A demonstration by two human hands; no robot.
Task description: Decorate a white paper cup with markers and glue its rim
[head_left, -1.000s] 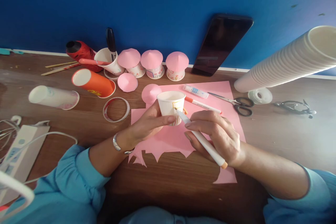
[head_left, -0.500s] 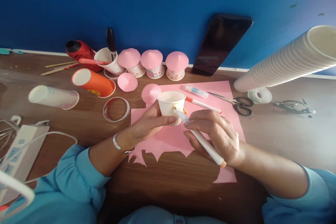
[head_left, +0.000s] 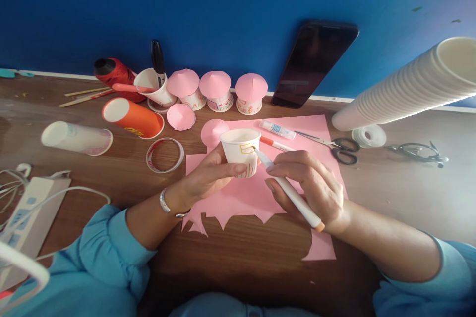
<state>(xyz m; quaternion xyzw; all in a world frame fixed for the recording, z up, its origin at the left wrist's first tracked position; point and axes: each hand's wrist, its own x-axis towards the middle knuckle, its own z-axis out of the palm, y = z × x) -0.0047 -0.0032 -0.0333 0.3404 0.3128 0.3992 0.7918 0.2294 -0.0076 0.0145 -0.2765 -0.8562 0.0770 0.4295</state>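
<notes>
My left hand [head_left: 210,174] grips a small white paper cup [head_left: 241,150] upright over a cut pink paper sheet [head_left: 256,190]. Orange drawn lines show on the cup's side. My right hand [head_left: 310,185] is closed around a white marker [head_left: 288,190] with an orange end, its tip touching the cup's side near the rim. A second orange marker [head_left: 275,144] and a small glue tube [head_left: 277,129] lie on the pink sheet just behind the cup.
Three cups with pink cone tops [head_left: 217,90] stand by the blue wall. Loose pink cones [head_left: 181,116], a tape ring [head_left: 165,154], an orange cup [head_left: 132,118], scissors [head_left: 336,145], a leaning phone [head_left: 314,62] and a long cup stack [head_left: 409,88] surround the work. A power strip [head_left: 28,205] lies left.
The marker tip has slid up and to the right across the cup's side, uncovering an orange rectangle drawn there. My left hand has turned the cup slightly.
</notes>
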